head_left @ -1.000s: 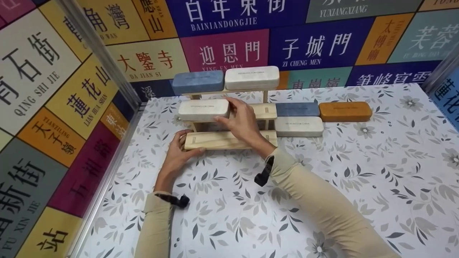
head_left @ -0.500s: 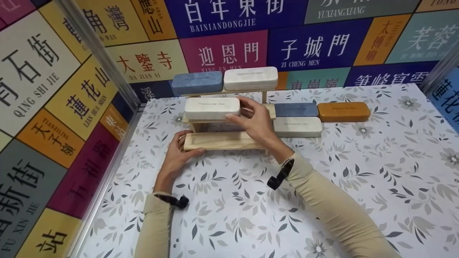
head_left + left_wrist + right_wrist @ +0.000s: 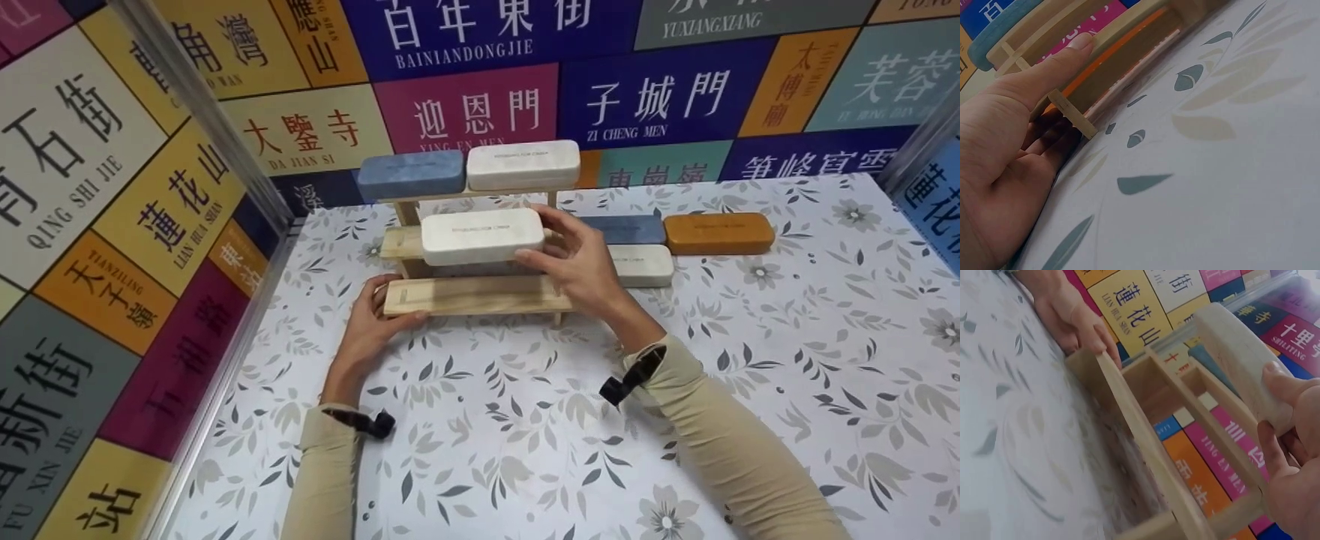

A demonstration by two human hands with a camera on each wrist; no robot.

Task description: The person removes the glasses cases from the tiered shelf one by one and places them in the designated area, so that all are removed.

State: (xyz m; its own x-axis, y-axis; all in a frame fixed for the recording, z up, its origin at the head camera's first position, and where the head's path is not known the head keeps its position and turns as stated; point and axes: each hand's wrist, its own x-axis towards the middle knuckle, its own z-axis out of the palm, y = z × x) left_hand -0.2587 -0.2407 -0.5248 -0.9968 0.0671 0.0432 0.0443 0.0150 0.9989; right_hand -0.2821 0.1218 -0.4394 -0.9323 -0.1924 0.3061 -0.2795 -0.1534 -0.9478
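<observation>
My right hand grips the right end of a white glasses case, thumb in front and fingers behind. The case is held in front of the middle tier of a three-tier wooden rack; the right wrist view shows the white case raised off the rack's boards. At the rack's lower left end, my left hand holds the bottom board, the thumb lying on its front edge. In the left wrist view, the left hand's thumb is on the wood and the other fingers reach behind, partly hidden.
On the top tier sit a blue case and another white case. To the rack's right, on the flower-patterned table, lie a blue case, an orange-brown case and a white case. Sign-printed panels stand behind and at left.
My right hand has moved the white case off the left part of the middle tier, rightward and toward me. My left hand has stayed at the bottom board.
</observation>
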